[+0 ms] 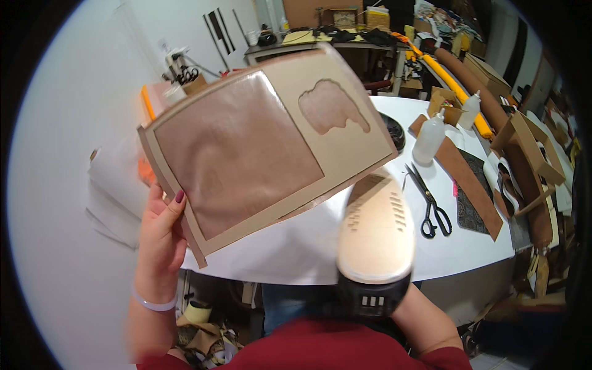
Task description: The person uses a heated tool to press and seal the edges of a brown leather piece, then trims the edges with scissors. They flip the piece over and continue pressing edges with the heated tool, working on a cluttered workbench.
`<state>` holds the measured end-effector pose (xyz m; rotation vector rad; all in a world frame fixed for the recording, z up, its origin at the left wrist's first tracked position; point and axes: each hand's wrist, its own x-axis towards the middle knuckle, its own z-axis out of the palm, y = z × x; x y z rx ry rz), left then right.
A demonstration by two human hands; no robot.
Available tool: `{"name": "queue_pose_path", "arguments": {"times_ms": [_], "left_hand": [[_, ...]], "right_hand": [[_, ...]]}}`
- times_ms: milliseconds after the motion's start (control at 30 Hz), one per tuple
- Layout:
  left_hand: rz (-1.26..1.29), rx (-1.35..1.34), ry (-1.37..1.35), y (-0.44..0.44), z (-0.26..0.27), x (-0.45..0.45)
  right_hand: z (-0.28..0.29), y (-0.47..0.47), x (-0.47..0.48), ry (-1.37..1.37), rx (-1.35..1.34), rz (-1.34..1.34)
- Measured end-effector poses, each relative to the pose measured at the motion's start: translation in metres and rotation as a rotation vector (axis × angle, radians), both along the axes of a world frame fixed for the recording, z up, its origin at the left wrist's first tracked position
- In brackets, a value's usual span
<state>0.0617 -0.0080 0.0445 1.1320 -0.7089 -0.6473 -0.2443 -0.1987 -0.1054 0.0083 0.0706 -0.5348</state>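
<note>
My left hand [166, 226] pinches the left edge of a stiff brown leather panel [240, 152], thumb on its near face. The panel is raised and tilted above the white tabletop [277, 254]. A beige backing layer [344, 152] borders a glossy brown rectangle, and an irregular patch of brown [328, 108] shows through a cut-out. Right of the panel's lower edge, what looks like a clothes iron [377, 226] is held up, its shiny slotted soleplate facing me. My right forearm [428, 319] runs behind its black heel; the iron hides my right hand.
Black-handled scissors [430, 208], a translucent squeeze bottle [429, 138] and a brown strip [467, 180] lie or stand on the right. Open cardboard boxes [529, 148] and fabric rolls [455, 92] line the right side. Scraps [208, 342] fill the floor at lower left.
</note>
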Motion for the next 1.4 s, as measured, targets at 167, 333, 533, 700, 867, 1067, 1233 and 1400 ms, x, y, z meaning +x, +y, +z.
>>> {"name": "queue_pose_path", "arguments": {"times_ms": [167,333,533,700,867,1067,1233,1400], "left_hand": [[0.035,0.088,0.262,0.048,-0.073,-0.020],[0.046,0.626,0.248,0.081,-0.142,-0.043],[0.354,1.097,-1.014,0.059,-0.130,-0.021],[0.154,0.597,-1.224,-0.052,-0.146,-0.016],[-0.229,1.144,-1.120,-0.124,-0.152,-0.006],[-0.514,1.340,-0.916,-0.150,-0.146,0.010],[-0.636,1.083,-0.638,-0.140,-0.134,0.027],[-0.690,0.698,-0.231,-0.116,-0.087,0.021]], "right_hand": [[-0.012,0.001,-0.074,-0.043,0.108,-0.106],[-0.028,0.003,-0.130,-0.120,0.201,-0.163],[-0.028,-0.002,-0.145,-0.107,0.109,-0.216],[-0.025,0.004,-0.132,-0.107,0.098,-0.210],[-0.021,0.010,-0.132,-0.176,0.087,-0.224],[-0.023,0.007,-0.155,-0.089,0.098,-0.262],[-0.029,0.006,-0.163,-0.043,0.115,-0.317],[-0.034,0.005,-0.161,0.044,0.080,-0.315]]}}
